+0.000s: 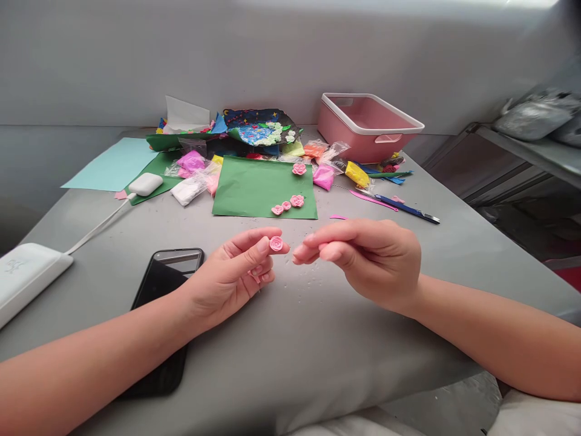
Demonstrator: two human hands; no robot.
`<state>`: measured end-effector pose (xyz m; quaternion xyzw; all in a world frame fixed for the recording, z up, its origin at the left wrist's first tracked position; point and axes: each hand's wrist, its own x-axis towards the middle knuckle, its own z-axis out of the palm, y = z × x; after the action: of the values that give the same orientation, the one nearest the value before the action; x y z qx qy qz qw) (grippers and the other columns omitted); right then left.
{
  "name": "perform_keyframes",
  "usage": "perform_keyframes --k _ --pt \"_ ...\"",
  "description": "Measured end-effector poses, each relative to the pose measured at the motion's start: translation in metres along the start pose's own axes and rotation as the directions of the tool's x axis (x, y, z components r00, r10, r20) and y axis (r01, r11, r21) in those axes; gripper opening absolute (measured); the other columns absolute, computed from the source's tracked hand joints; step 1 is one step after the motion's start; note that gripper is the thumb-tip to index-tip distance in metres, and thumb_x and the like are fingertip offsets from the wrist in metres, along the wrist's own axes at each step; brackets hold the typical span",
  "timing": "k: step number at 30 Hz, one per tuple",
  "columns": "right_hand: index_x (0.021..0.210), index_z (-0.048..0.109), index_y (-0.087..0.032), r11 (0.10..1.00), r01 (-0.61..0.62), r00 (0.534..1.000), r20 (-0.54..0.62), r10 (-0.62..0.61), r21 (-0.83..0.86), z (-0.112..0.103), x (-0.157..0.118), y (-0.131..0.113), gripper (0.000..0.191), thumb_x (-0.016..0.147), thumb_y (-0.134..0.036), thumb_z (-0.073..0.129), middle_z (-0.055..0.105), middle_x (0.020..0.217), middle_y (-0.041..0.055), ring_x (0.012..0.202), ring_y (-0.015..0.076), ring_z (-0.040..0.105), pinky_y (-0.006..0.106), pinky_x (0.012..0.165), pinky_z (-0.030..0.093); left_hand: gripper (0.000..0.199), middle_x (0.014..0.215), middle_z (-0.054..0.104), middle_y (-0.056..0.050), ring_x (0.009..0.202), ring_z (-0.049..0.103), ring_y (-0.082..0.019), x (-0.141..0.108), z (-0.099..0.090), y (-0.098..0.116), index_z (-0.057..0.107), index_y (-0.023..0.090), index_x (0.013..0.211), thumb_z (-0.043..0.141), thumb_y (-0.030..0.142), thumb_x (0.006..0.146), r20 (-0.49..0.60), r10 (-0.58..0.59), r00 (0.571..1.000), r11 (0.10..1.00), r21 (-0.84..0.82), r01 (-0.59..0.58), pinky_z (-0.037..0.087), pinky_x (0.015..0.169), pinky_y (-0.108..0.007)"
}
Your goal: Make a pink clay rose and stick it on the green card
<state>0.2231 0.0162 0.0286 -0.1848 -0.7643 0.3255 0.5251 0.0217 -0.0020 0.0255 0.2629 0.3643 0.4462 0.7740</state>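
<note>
My left hand [238, 266] pinches a small pink clay rose [276, 243] between thumb and index finger; more pink clay [255, 277] shows under its curled fingers. To the right, my right hand [372, 260] has its thumb and fingers pressed together on a bit of pink clay [322, 246], mostly hidden by the fingertips. The two hands are a short gap apart. Beyond them lies a green sheet [249, 188] bearing several pink clay flowers, one at its upper right [299, 169] and others along its lower right.
A black phone [158, 375] lies partly under my left forearm. A white power bank [27, 278] is cabled to a white case [145, 184]. Clay bags [357, 174], a pink basket [367, 130], a dark blue tool [406, 208] and light blue paper [111, 165] lie farther back.
</note>
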Motion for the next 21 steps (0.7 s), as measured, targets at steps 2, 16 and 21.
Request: perform_keyframes --k 2,16,21 --pt "0.093 0.075 -0.021 0.999 0.008 1.0 -0.003 -0.009 -0.046 0.0002 0.0 -0.0005 0.013 0.084 -0.012 0.074 0.08 0.08 0.0001 0.067 0.0141 0.077 0.021 0.06 0.066 0.02 0.074 0.066 0.001 0.055 0.044 -0.004 0.0 0.0003 0.0003 0.079 0.019 0.087 0.089 0.024 0.07 0.003 0.0 1.0 1.0 0.004 0.0 0.043 0.053 -0.018" --pt "0.099 0.072 -0.017 0.973 0.181 0.98 0.113 -0.166 -0.14 -0.0002 0.0041 0.0032 0.016 0.09 -0.006 0.065 0.077 0.089 0.005 0.08 0.011 0.072 0.022 0.071 0.062 0.022 0.076 0.066 0.002 0.054 0.043 -0.003 0.0019 -0.0036 -0.0005 0.078 0.019 0.091 0.088 0.024 0.072 0.016 -0.012 1.0 1.0 -0.008 0.012 0.045 0.051 -0.015" --pt "0.091 0.07 -0.017 0.983 0.148 0.983 0.126 -0.135 -0.106 0.002 0.0038 0.0055 0.005 0.092 -0.014 0.065 0.074 0.078 0.0036 0.074 0.0119 0.068 0.024 0.066 0.06 0.022 0.074 0.066 0.002 0.054 0.043 -0.003 0.0017 -0.0032 0.0001 0.077 0.018 0.09 0.088 0.023 0.071 0.008 -0.012 1.0 1.0 -0.011 0.012 0.045 0.051 -0.015"
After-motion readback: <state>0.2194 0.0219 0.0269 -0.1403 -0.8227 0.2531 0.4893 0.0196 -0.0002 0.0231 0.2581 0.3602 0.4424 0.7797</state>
